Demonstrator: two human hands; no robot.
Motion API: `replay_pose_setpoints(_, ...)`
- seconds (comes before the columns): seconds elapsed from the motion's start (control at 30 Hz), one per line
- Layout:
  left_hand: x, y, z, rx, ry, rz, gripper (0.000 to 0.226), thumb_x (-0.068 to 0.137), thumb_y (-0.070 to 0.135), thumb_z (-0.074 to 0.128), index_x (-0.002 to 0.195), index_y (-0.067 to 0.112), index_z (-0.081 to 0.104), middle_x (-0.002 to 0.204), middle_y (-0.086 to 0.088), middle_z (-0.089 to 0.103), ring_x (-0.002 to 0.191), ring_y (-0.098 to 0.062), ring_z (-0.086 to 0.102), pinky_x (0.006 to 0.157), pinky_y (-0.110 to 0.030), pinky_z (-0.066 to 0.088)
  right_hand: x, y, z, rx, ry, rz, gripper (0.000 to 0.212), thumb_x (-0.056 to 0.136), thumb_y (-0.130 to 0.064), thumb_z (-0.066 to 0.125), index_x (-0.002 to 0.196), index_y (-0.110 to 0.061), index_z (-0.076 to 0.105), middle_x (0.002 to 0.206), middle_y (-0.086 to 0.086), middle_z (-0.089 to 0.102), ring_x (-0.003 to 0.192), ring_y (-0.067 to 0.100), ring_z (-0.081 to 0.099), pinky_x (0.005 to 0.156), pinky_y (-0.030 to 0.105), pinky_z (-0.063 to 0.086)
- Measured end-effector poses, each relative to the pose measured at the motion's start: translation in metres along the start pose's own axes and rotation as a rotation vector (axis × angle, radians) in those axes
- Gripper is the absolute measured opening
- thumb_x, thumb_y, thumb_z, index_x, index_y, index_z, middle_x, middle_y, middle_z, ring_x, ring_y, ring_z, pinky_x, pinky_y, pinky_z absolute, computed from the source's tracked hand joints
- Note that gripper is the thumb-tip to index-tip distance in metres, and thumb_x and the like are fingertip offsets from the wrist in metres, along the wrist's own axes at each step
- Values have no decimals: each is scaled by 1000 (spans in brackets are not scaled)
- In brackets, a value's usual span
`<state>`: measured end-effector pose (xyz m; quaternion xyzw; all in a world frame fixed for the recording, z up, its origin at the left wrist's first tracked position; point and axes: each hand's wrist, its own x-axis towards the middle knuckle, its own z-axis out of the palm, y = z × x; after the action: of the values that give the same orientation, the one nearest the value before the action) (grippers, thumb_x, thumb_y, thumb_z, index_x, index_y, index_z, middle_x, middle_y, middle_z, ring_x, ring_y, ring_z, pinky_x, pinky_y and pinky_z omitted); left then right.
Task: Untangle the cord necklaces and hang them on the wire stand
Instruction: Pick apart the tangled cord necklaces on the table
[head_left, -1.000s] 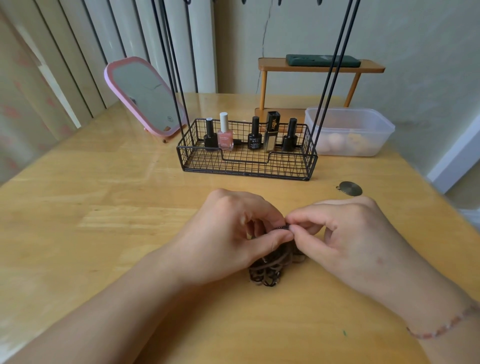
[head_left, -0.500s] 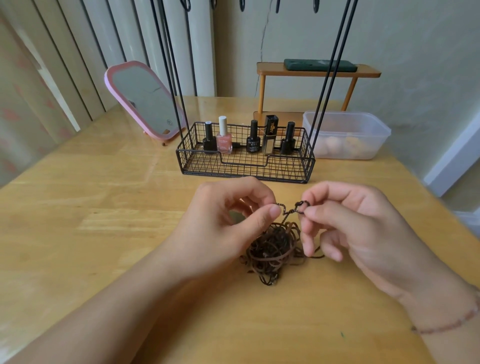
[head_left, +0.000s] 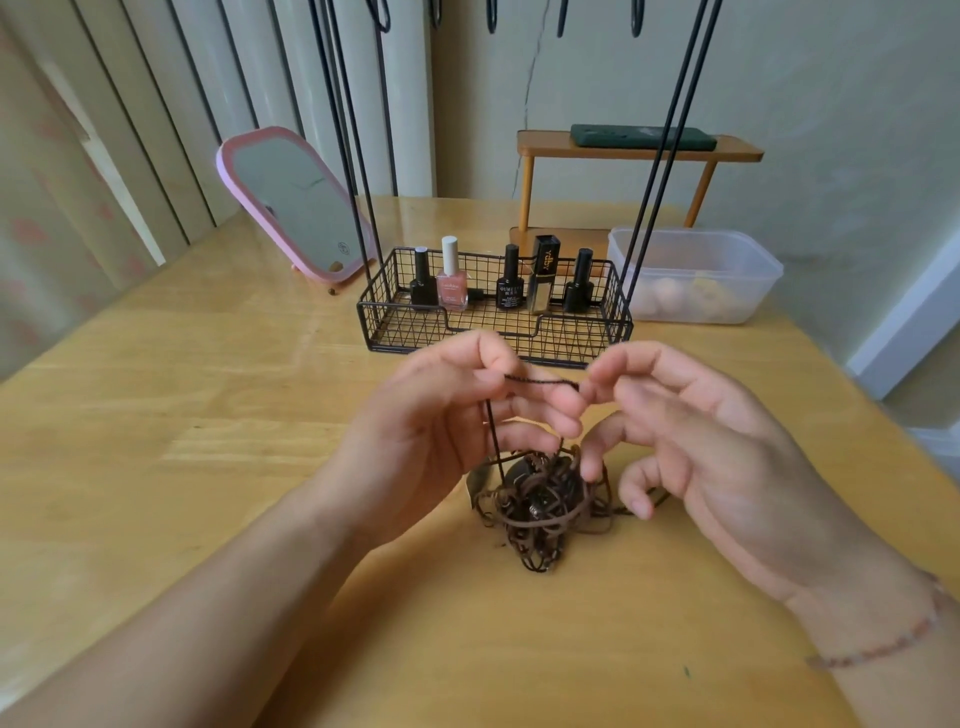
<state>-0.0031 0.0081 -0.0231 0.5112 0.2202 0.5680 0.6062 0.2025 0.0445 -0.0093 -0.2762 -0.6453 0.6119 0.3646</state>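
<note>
Above table (head_left: 208, 415) | left hand (head_left: 441, 431), right hand (head_left: 691, 441) pinch one cord (head_left: 540, 382) | one tangle (head_left: 540, 499), maybe several necklaces | five bottles (head_left: 510, 280)

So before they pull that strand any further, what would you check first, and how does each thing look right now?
1. Both ends gripped: ok. The left hand and right hand each pinch the dark strand stretched between them.
2. Strand free of the knot: not ok. It still runs down into the tangle of cords.
3. Tangle resting on the table: ok.
4. Hooks on the wire stand free: ok for those in view, which are bare; the top is cut off.
5. Pendants or clasps caught inside the tangle: cannot tell.
6. Nail polish bottles upright in the stand's basket: ok.
</note>
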Motion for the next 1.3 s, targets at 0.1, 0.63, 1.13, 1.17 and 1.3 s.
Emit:
replay_pose_setpoints(0.1,-1,4,-2,-109,-59,39,16,87,20,65,92,11,52,105,-21,68,94,-33,66,79,-39,55,0,5,4,-121,-68,-50,38,77,-26,79,113,-27,68,102,4,71,69,21,62,46,22,42)
replay_pose_setpoints(0.63,0,22,-16,495,365,208,11,82,2,73,82,12,68,76,8,66,62,1,26,48,-13,33,-1,1,-8,-376,-118,-343,16,89,-34,64,99,-26,74,113,-4,71,117,23,61,90,39,49)
replay_pose_setpoints(1.13,1,50,-48,-512,945,156,34,102,27,32,94,9,60,66,-4,60,48,-11,46,54,-18,35,9,23,-38,-1354,-195,142,21,93,-34,65,77,-38,52,99,-24,49,106,1,39,99,29,35)
replay_pose_setpoints(1.17,1,49,-51,-511,987,171,32,101,24,31,93,10,59,65,-4,60,49,-12,48,55,-19,36,9,22,-39,-1350,-186,118,22,96,-32,62,78,-36,50,96,-23,51,103,1,41,96,27,36)
replay_pose_setpoints(1.3,2,44,-53,-429,1058,100,24,93,9,32,89,13,55,66,-1,54,49,-12,47,54,-19,38,8,6,-35,-566,-24,-97,16,98,-27,61,84,-26,54,64,-5,59,70,16,60,82,34,51)
